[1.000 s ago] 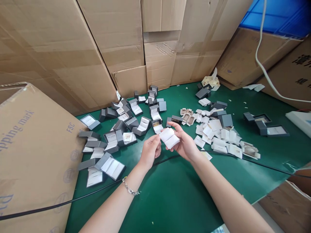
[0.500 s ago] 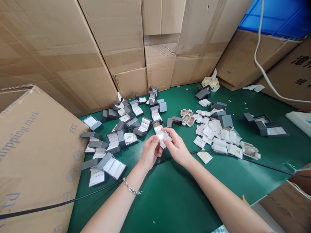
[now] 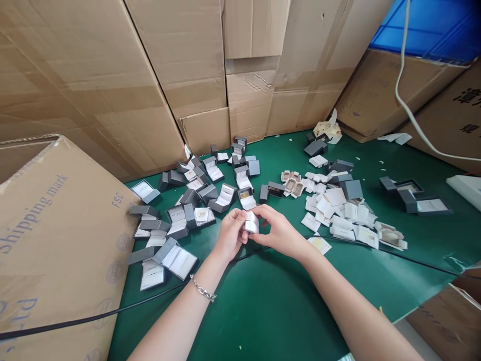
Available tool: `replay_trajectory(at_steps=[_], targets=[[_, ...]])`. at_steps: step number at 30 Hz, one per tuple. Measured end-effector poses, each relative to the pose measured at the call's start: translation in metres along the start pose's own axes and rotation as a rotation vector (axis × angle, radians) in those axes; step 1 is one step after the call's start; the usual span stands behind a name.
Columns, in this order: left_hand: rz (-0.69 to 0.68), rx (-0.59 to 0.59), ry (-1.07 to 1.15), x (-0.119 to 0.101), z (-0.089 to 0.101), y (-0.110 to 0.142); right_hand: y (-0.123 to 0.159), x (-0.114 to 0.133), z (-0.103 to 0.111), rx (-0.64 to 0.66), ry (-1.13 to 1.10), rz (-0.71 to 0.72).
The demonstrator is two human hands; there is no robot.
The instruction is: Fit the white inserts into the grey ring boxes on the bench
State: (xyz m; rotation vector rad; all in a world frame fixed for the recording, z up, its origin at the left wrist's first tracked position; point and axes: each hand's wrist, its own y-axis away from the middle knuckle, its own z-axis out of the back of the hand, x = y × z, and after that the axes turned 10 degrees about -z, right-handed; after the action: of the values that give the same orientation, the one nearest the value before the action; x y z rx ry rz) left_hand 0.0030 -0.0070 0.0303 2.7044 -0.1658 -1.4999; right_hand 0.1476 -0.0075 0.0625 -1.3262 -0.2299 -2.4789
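Here, a small folded white piece [image 3: 251, 223] sits between both hands above the green tabletop [image 3: 278, 311]. The left hand [image 3: 230, 234] grips it in thumb and fingers from the 9 o'clock side; the right hand [image 3: 280, 233] closes its grip on it from 3 o'clock. Just beyond, at 12 o'clock, stands an open grey box [image 3: 247, 198]. More grey boxes [image 3: 179, 218] spread out from 9 to 12 o'clock, and a loose heap of white cards [image 3: 330, 203] lies toward 2 o'clock.
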Motion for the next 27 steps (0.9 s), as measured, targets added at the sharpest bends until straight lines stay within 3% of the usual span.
replay_trajectory(at_steps=[4,9,14,17,22,25,27], targets=[[-0.070,-0.108,-0.006,-0.004,0.000,-0.001,0.000,-0.003,0.002,-0.044,0.081,-0.015],[-0.162,-0.312,0.010,-0.004,0.003,-0.005,0.002,-0.009,0.003,0.058,0.253,-0.060],[-0.196,-0.308,-0.085,-0.001,0.002,-0.005,0.001,-0.009,-0.002,0.047,0.248,-0.042],[-0.225,-0.303,-0.151,0.000,0.002,-0.004,0.000,-0.006,-0.002,0.066,0.040,-0.083],[-0.289,-0.350,-0.361,0.004,0.005,-0.003,-0.002,0.000,0.008,0.198,-0.589,-0.338],[-0.392,-0.338,-0.553,0.008,0.006,-0.002,-0.002,0.002,0.015,0.209,-0.905,-0.344],[-0.491,-0.262,-0.672,0.012,0.006,-0.001,-0.002,0.002,0.015,0.216,-1.077,-0.338]])
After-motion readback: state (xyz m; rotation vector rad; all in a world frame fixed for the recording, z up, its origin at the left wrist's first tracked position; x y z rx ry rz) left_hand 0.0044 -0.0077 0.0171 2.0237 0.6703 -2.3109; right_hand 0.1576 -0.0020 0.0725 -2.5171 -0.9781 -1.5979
